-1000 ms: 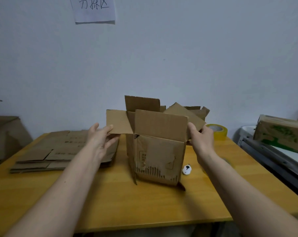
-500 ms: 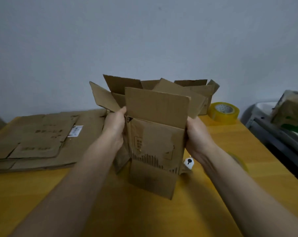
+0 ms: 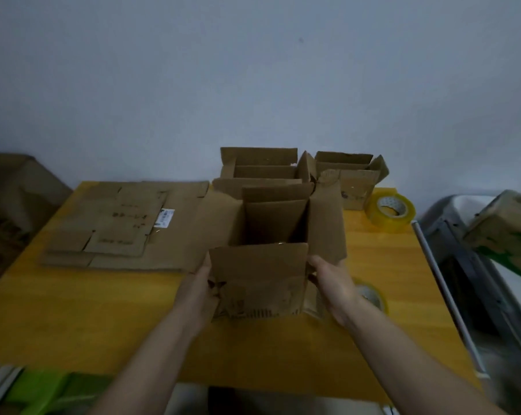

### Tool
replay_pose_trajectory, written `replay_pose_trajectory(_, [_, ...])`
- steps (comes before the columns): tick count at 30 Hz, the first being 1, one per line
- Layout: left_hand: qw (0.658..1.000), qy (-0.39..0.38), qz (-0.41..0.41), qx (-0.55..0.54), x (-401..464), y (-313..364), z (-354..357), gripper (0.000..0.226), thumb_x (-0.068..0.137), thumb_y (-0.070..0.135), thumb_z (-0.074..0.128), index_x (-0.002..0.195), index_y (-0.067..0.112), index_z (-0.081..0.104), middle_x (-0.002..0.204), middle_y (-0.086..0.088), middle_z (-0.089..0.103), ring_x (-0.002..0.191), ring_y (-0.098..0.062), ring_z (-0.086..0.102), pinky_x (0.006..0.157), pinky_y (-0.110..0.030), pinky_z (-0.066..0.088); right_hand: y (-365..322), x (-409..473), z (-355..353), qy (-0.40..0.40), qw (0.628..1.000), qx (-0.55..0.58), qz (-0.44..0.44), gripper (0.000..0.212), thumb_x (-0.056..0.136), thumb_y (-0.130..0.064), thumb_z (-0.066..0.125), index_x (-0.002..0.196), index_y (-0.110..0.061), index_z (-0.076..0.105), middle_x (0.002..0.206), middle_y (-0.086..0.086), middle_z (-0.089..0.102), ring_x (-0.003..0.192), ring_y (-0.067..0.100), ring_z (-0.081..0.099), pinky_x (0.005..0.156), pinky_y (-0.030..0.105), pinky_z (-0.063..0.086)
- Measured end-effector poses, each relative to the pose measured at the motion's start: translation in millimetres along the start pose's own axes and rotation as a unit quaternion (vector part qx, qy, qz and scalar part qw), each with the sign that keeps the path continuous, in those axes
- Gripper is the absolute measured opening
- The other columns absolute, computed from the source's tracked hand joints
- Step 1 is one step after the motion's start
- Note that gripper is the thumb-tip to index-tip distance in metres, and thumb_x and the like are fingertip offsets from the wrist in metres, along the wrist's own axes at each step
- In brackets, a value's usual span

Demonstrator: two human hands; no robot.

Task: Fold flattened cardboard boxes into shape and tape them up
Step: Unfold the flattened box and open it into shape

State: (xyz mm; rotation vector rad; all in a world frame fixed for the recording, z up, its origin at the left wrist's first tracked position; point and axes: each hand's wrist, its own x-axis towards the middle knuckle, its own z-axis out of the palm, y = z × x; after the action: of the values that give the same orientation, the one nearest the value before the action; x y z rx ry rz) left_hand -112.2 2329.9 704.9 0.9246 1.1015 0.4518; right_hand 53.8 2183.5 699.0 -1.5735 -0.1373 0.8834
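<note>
Since half a second ago the box (image 3: 263, 259) is tipped so its open end faces up and you look straight down inside. It sits mid-table (image 3: 73, 310), flaps splayed. Left hand (image 3: 198, 290) and right hand (image 3: 332, 284) clamp opposite sides, probably squaring it up before folding flaps. Tape (image 3: 391, 209) waits at the right, flat stack (image 3: 124, 226) on the left.

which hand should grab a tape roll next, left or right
Right, probably. Both tape rolls lie on the right side of the table: one just beside the right hand, the other farther back. The left hand would have to cross the box both hands hold.
</note>
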Motion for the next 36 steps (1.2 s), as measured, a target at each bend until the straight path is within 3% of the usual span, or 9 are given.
replay_pose_trajectory(4, [0.997, 0.056, -0.057, -0.002, -13.8, -33.1, -9.9, 0.041, 0.099, 0.034, 0.051, 0.129, 0.007, 0.054, 0.103, -0.011, 0.063, 0.094, -0.032, 0.061, 0.084, -0.052, 0.053, 23.0, -18.8, -2.7, -0.009, 0.997, -0.024, 0.077, 0.051, 0.097, -0.019, 0.052, 0.143, -0.013, 0.031, 0.131, 0.013, 0.053, 0.116, 0.034, 0.052, 0.100, 0.048, 0.045])
replay_pose_trajectory(7, [0.993, 0.062, -0.100, -0.029, -15.6, -45.4, -13.1, 0.045, 0.096, 0.038, 0.053, 0.126, 0.005, 0.056, 0.106, -0.015, 0.061, 0.093, -0.035, 0.060, 0.082, -0.053, 0.052, 27.8, -24.4, -4.6, -0.022, 0.994, -0.030, 0.100, 0.053, 0.097, -0.021, 0.053, 0.144, -0.011, 0.031, 0.132, 0.015, 0.053, 0.119, 0.036, 0.051, 0.103, 0.050, 0.043])
replay_pose_trajectory(13, [0.993, 0.053, -0.093, -0.049, -9.3, -41.8, -14.1, 0.025, 0.094, 0.037, 0.055, 0.098, 0.013, 0.057, 0.108, -0.015, 0.060, 0.104, -0.039, 0.058, 0.082, -0.058, 0.053, 32.5, -16.4, -4.8, -0.004, 0.996, -0.010, 0.094, 0.039, 0.096, -0.017, 0.054, 0.130, -0.018, 0.034, 0.100, 0.005, 0.060, 0.088, 0.022, 0.061, 0.084, 0.040, 0.054])
replay_pose_trajectory(21, [0.982, 0.170, -0.067, -0.041, 30.1, -36.9, -5.7, 0.067, 0.081, 0.027, 0.076, 0.134, 0.002, 0.044, 0.128, -0.020, 0.057, 0.104, -0.033, 0.061, 0.086, -0.042, 0.053, 31.4, 12.2, -4.3, 0.031, 0.995, 0.006, 0.096, 0.035, 0.093, -0.018, 0.059, 0.123, -0.016, 0.040, 0.103, 0.008, 0.062, 0.085, 0.023, 0.064, 0.061, 0.030, 0.055])
replay_pose_trajectory(24, [0.942, 0.288, 0.018, 0.172, 30.3, -35.3, -1.6, 0.113, 0.066, 0.037, 0.085, 0.150, 0.008, 0.015, 0.150, -0.019, 0.029, 0.133, -0.036, 0.038, 0.106, -0.047, 0.040, 38.5, 16.3, -6.9, 0.019, 0.996, 0.007, 0.089, 0.043, 0.093, -0.029, 0.059, 0.131, -0.017, 0.044, 0.108, 0.007, 0.063, 0.093, 0.021, 0.064, 0.064, 0.029, 0.054])
replay_pose_trajectory(26, [0.861, 0.339, 0.137, 0.353, 28.0, -35.3, -4.1, 0.124, 0.062, 0.041, 0.086, 0.152, 0.009, 0.006, 0.158, -0.018, 0.013, 0.144, -0.034, 0.017, 0.116, -0.048, 0.026, 47.4, 17.2, -10.6, 0.014, 0.995, 0.029, 0.097, 0.043, 0.093, -0.037, 0.058, 0.130, -0.020, 0.047, 0.110, 0.005, 0.066, 0.098, 0.022, 0.064, 0.069, 0.031, 0.053])
replay_pose_trajectory(29, [0.775, 0.234, 0.301, 0.504, 27.9, -32.4, -8.2, 0.117, 0.071, 0.021, 0.082, 0.153, 0.016, -0.001, 0.157, -0.013, 0.021, 0.141, -0.030, 0.026, 0.112, -0.045, 0.033, 55.4, 18.1, -16.9, 0.047, 0.992, 0.077, 0.084, 0.044, 0.088, -0.039, 0.065, 0.126, -0.022, 0.052, 0.112, 0.007, 0.068, 0.098, 0.026, 0.066, 0.075, 0.038, 0.055])
replay_pose_trajectory(32, [0.781, 0.085, 0.328, 0.524, 30.1, -33.0, -7.4, 0.107, 0.084, -0.002, 0.065, 0.150, 0.029, -0.013, 0.141, -0.001, 0.049, 0.129, -0.021, 0.042, 0.101, -0.036, 0.040, 57.7, 20.6, -16.0, 0.155, 0.988, 0.009, 0.023, 0.082, 0.077, -0.037, 0.077, 0.143, -0.016, 0.034, 0.130, 0.009, 0.056, 0.119, 0.030, 0.055, 0.098, 0.047, 0.047])
replay_pose_trajectory(36, [0.787, -0.029, 0.283, 0.547, 31.7, -32.8, -13.4, 0.096, 0.086, 0.002, 0.058, 0.153, 0.019, -0.008, 0.151, 0.009, 0.038, 0.139, -0.021, 0.027, 0.114, -0.038, 0.024, 42.4, 18.5, -18.8, 0.282, 0.941, -0.169, -0.085, 0.098, 0.080, -0.028, 0.075, 0.153, -0.020, 0.009, 0.150, 0.012, 0.030, 0.138, 0.030, 0.030, 0.113, 0.047, 0.030])
